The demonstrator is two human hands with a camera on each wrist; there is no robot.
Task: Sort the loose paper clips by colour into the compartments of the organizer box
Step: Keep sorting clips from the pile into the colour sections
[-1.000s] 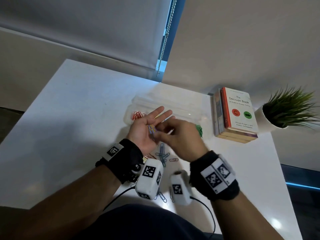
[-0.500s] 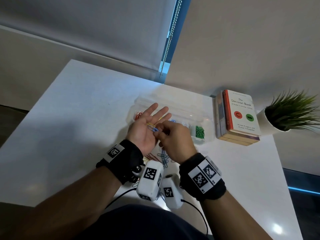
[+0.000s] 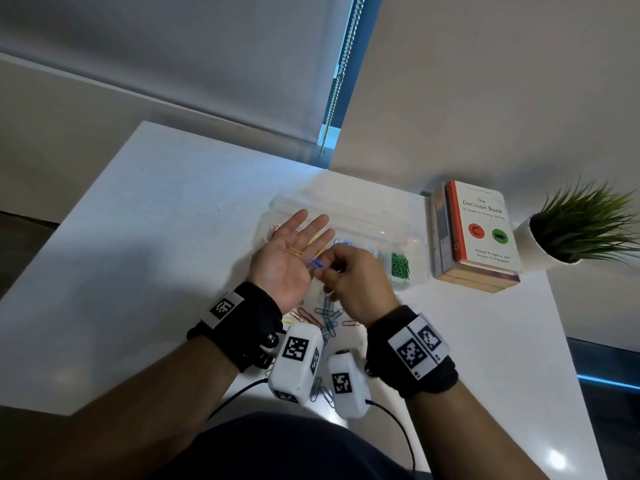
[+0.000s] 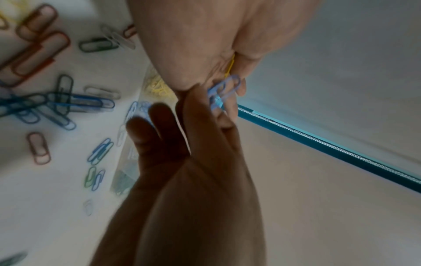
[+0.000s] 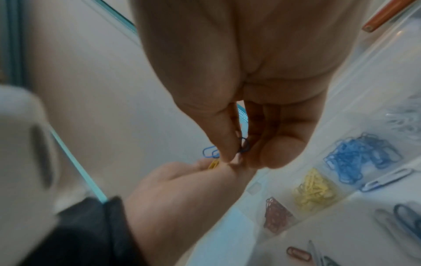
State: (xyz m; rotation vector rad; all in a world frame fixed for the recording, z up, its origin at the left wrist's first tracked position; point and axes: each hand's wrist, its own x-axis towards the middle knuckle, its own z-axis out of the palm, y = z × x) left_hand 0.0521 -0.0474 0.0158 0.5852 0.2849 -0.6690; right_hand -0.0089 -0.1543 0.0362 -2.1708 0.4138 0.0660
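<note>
Blue clips [image 3: 316,264]: pinched between thumb and fingertips of the right hand [image 3: 353,282], just above the left palm.
Yellow clip [image 3: 295,251]: lies on the open palm of the left hand [image 3: 289,258].
Left hand: palm up, fingers straight and slightly spread, above the near-left part of the box.
Organizer box [image 3: 412,233]: clear plastic, on the white table [image 3: 156,237]; compartments hold, from left to right, red [image 5: 276,212], yellow [image 5: 313,189], blue [image 5: 362,158], white and green clips [image 3: 400,266].
Loose clips [image 3: 325,317]: a mixed heap on the table, near the person, between the two wrists.
Beside: a stack of books [image 3: 474,237] right of the box, then a potted plant [image 3: 581,233].
</note>
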